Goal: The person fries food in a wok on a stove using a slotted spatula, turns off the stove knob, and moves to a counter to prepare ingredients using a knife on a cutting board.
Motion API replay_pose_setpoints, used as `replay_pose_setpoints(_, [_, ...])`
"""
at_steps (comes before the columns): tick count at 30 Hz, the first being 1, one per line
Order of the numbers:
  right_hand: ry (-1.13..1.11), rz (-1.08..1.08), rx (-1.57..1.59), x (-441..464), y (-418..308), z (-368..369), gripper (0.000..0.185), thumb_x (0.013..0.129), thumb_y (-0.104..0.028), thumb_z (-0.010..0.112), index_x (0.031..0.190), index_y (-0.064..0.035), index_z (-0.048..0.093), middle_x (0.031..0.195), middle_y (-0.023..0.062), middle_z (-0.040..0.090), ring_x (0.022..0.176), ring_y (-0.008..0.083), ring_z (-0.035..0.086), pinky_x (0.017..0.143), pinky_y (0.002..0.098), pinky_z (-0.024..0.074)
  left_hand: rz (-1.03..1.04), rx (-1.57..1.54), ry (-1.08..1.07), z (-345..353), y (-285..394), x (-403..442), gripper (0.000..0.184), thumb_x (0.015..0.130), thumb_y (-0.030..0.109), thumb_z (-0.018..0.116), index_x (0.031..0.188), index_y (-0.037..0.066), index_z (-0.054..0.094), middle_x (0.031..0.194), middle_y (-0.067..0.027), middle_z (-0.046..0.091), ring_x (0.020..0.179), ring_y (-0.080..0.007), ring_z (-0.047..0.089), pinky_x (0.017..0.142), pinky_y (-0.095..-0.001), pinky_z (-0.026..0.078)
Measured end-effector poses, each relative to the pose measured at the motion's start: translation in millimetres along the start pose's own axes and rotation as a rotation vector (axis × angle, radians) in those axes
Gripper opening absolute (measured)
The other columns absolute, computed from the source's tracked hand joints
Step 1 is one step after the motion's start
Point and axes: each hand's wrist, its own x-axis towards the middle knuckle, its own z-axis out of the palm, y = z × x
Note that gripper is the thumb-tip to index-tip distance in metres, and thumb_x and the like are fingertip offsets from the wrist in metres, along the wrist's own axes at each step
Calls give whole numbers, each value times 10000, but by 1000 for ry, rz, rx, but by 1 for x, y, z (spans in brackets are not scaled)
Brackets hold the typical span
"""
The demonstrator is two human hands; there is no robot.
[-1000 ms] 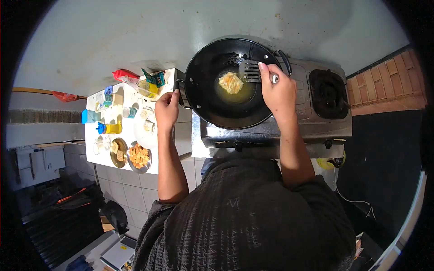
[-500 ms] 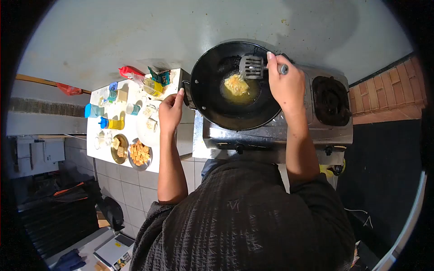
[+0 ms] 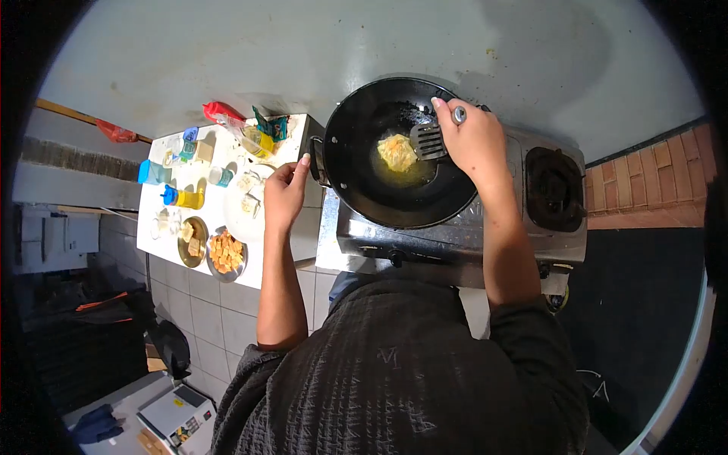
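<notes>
A black wok (image 3: 398, 214) sits on the gas stove (image 3: 447, 243). In its oil lies a yellow, egg-like piece of frying food (image 3: 396, 154). My right hand (image 3: 476, 142) is closed round the handle of a slotted spatula (image 3: 430, 142), whose dark blade rests in the wok just right of the food. With thumb and fingers closed, my left hand (image 3: 285, 197) grips the wok's left loop handle (image 3: 317, 164). Part of that handle is hidden by the fingers.
On the white table (image 3: 254, 274) to the left stand a plate (image 3: 235, 216), a bowl of orange cubes (image 3: 226, 252), a dish of pale pieces (image 3: 192, 241) and several bottles. A second burner (image 3: 553, 189) is on the right. Behind the stove rises a grey wall (image 3: 364, 45).
The spatula blade has gone from above the food's upper right to lower down beside it, turning as my right hand shifted slightly. My left hand keeps its grip. The view has shifted a little.
</notes>
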Motion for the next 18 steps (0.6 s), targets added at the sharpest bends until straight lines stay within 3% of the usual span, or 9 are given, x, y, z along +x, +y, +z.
replay_pose_setpoints(2, [70, -4, -70, 1, -6, -7, 425, 933, -417, 519, 719, -69, 634, 674, 195, 618, 692, 438, 593, 630, 511, 470, 55, -27, 43, 1, -3, -2, 445, 932, 379, 624, 892, -61, 682, 650, -27, 593, 614, -72, 462, 564, -244, 396])
replay_pose_setpoints(3, [63, -7, -72, 2, -6, -8, 425, 933, -417, 519, 719, -69, 634, 674, 195, 618, 692, 438, 593, 630, 511, 470, 71, -38, 60, 1, -2, -3, 443, 932, 376, 626, 892, -62, 681, 654, -22, 593, 612, -71, 455, 558, -245, 390])
replay_pose_setpoints(9, [90, -59, -150, 15, 6, -6, 427, 933, -418, 519, 715, -70, 637, 668, 191, 617, 678, 446, 587, 620, 513, 468, 62, -9, 78, 0, -2, -5, 447, 931, 382, 626, 885, -58, 684, 636, -24, 581, 607, -75, 453, 558, -244, 389])
replay_pose_setpoints(15, [143, -34, 49, 11, -9, -18, 431, 935, -417, 513, 714, -68, 635, 672, 193, 615, 671, 451, 582, 615, 514, 467, 53, -26, 77, 0, -2, -5, 435, 929, 376, 631, 868, -52, 679, 624, -3, 552, 588, -69, 428, 535, -240, 361])
replay_pose_setpoints(17, [142, -14, -96, 10, -6, -13, 435, 938, -411, 511, 703, -63, 627, 665, 198, 607, 663, 450, 577, 605, 515, 463, 57, -43, 73, -2, 1, -5, 429, 928, 372, 634, 862, -50, 677, 622, 3, 545, 582, -66, 419, 527, -241, 352])
replay_pose_setpoints(18, [144, -16, -94, 11, -2, -9, 435, 938, -411, 511, 703, -63, 627, 665, 198, 607, 663, 450, 577, 605, 515, 463, 17, -11, 42, -4, 4, -5, 444, 936, 383, 618, 909, -56, 678, 707, -25, 600, 669, -76, 478, 621, -245, 396])
